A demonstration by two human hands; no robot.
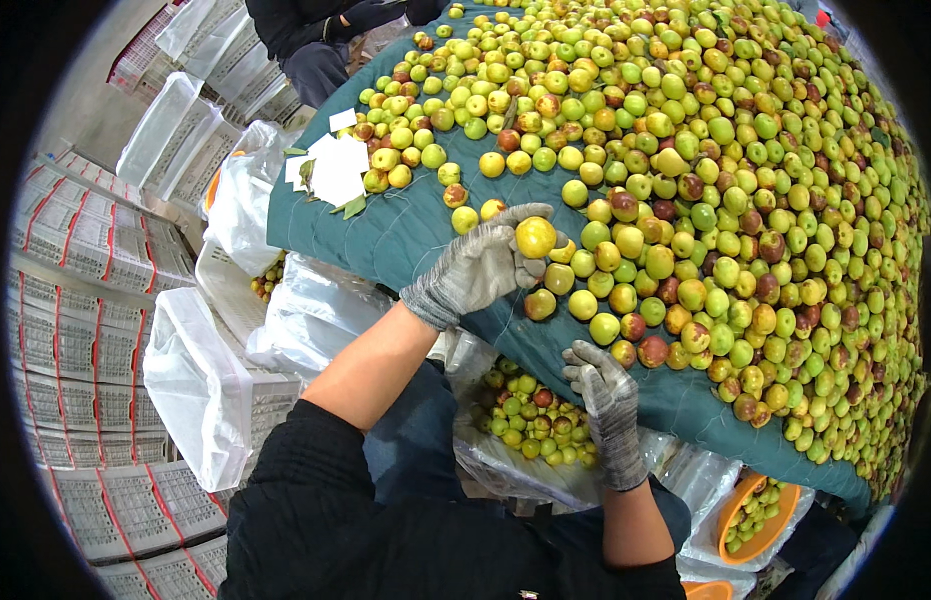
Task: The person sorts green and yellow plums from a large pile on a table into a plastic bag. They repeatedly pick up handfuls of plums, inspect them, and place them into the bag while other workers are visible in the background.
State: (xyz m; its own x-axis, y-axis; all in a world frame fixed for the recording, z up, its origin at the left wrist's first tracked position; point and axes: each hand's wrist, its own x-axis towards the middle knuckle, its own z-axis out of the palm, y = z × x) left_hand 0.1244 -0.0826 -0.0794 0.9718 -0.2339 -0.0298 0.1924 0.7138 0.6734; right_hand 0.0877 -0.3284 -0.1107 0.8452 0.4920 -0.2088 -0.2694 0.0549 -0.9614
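My left hand (477,266), in a grey knit work glove, holds one yellow-green jujube (535,237) between thumb and fingers. It is above the front edge of the green cloth (405,232), which bears a large heap of green, yellow and russet jujubes (705,172). My right hand (609,409), gloved alike, hangs at the cloth's edge with loosely bent fingers and no fruit visible in it. Its fingertips are close to a reddish jujube (623,352). Below the edge, between my hands, a plastic-lined container (503,461) holds more jujubes (537,420).
White paper pieces (338,169) and leaves lie at the cloth's left corner. Plastic-lined white crates (203,390) stand at my left, before strapped stacks of crates (83,345). An orange basin (784,517) with jujubes is at lower right. Another person (312,45) sits at the top.
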